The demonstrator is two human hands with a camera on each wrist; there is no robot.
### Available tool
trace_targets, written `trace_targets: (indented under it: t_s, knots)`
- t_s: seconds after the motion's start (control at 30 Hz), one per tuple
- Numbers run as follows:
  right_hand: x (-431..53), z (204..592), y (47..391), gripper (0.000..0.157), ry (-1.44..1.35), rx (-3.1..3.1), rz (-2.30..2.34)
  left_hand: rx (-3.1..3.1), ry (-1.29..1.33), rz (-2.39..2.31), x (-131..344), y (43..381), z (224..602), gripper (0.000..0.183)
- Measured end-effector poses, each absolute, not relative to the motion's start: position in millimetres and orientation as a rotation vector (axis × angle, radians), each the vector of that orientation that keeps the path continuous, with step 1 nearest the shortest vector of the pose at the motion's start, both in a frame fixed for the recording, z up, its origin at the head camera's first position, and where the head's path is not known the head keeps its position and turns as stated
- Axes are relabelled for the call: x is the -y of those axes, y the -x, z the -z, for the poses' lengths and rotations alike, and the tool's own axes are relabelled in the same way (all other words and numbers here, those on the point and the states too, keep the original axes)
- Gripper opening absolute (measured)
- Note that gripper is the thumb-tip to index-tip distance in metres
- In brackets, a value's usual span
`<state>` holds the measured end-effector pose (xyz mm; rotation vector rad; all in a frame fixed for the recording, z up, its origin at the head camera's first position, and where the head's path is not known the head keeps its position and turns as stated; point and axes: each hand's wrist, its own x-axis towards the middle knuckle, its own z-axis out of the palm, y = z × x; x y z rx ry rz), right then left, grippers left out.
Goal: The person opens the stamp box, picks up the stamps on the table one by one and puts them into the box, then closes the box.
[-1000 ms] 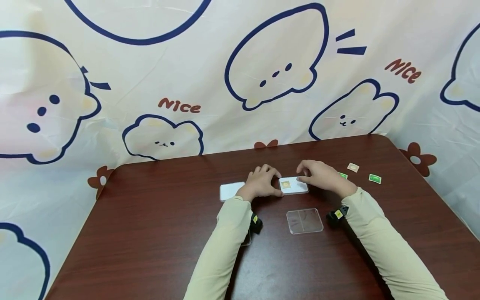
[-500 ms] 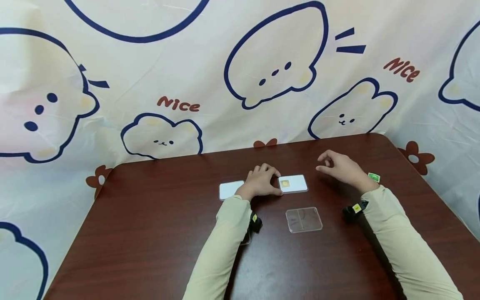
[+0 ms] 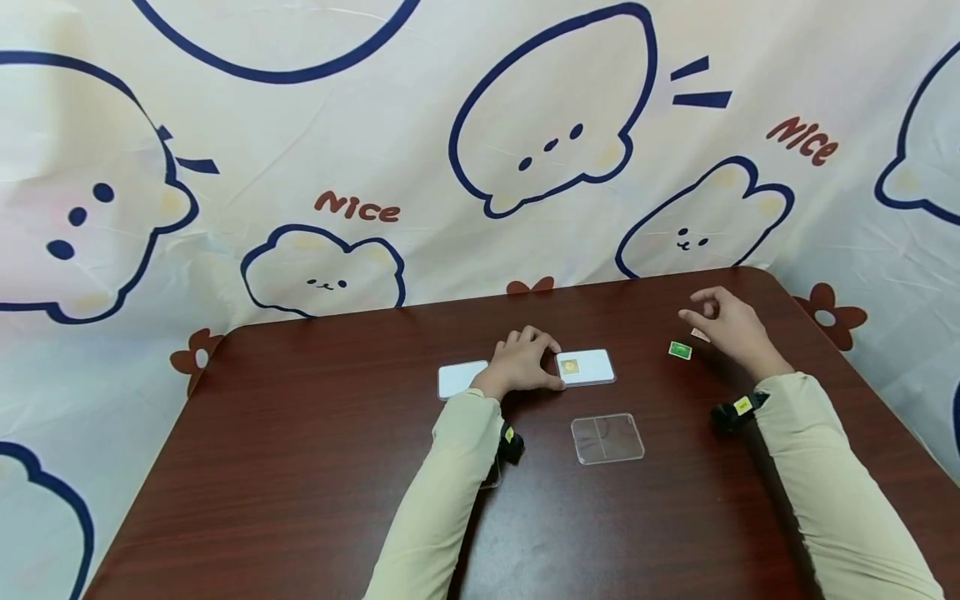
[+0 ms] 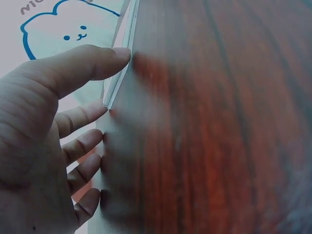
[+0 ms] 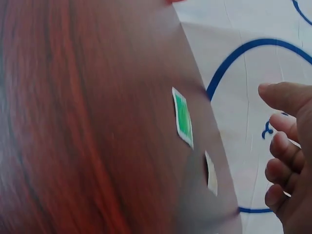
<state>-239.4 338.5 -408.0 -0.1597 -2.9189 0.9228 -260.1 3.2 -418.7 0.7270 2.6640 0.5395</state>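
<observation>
In the head view my left hand (image 3: 519, 364) pinches the left end of a flat clear case (image 3: 597, 367) between thumb and forefinger. Inside it lies a white card with a small beige stamp (image 3: 571, 367) on its left half. The left wrist view shows the thumb and forefinger on the edges of the case (image 4: 117, 87). My right hand (image 3: 741, 335) hovers over the far right of the table, its fingers loosely bent around nothing. Below it are a green stamp (image 3: 680, 351) and a pale stamp (image 3: 698, 335), partly covered. The right wrist view also shows the green stamp (image 5: 183, 118).
A second case with a white card (image 3: 459, 380) lies to the left, partly behind the left hand. Nearer the front is a clear lid (image 3: 607, 439). Another clear piece (image 3: 492, 478) shows beside the left sleeve. A patterned cloth (image 3: 420, 150) hangs behind the brown table (image 3: 300, 467).
My right hand has left the case and moved right, over the loose stamps. The left hand keeps its hold on the case. The green stamp left of the right hand has come back into sight.
</observation>
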Motion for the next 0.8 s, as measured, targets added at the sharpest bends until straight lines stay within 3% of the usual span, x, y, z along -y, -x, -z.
trace_targets:
  t_s: [0.8]
  knots:
    - [-372, 427, 235, 0.069, 0.191, 3.043, -0.697, -2.669, -0.719, -0.535, -3, 260, 418, 0.056]
